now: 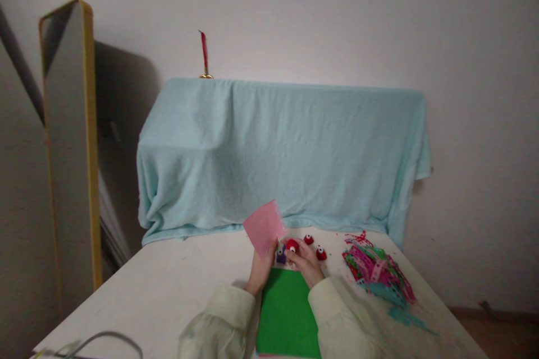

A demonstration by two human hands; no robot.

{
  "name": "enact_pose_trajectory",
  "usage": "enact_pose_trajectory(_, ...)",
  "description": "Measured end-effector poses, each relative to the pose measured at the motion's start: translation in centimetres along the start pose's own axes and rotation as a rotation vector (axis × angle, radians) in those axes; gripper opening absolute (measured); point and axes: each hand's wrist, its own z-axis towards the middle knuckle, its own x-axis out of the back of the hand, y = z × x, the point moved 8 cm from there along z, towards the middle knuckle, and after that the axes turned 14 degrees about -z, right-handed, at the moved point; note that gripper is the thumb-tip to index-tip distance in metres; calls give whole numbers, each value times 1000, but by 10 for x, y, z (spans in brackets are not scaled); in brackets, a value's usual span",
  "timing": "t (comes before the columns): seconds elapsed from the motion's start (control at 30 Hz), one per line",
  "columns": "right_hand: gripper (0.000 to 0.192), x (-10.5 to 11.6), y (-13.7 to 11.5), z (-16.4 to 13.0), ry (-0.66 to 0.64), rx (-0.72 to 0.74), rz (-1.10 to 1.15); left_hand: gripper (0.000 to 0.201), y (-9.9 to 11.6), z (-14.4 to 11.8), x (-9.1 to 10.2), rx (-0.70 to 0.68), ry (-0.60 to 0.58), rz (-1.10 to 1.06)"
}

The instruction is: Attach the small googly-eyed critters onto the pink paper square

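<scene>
My left hand holds a pink sheet of paper upright by its lower edge; the sheet's top right edge shows a punched pattern. My right hand rests on a red paper punch at the sheet's lower right corner. A purple punch sits between my two hands. Under my wrists lies a green sheet flat on the white table. Both arms are in pale sleeves.
Two more red punches lie just right of my hands. A heap of punched pink, green and teal paper strips is at the right. A light blue cloth covers something at the back. A mirror leans at left.
</scene>
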Motion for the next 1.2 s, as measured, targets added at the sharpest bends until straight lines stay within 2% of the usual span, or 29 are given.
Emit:
enact_pose_trajectory(0.1, 45, -3, 6, 0, -36, -30, 11, 48, 1, -1, -5, -50, -27, -36)
enact_pose_trajectory(0.37, 42, -10, 18, 0, -68, -71, 85, 48, 1, -3, -14, -56, -105, -75)
enact_pose_trajectory(0.67, 40, -13, 10, -2, -80, -48, 135, 46, 6, -5, -14, -63, -80, -108)
enact_pose_trajectory(0.93, 39, -10, 12, 0, -20, -68, 92, 51, 15, -7, -12, -67, -39, -65)
enact_pose_trajectory(1.2, 48, -9, 19, 3, -24, -73, 69, 47, 18, -8, -16, -69, -86, -10)
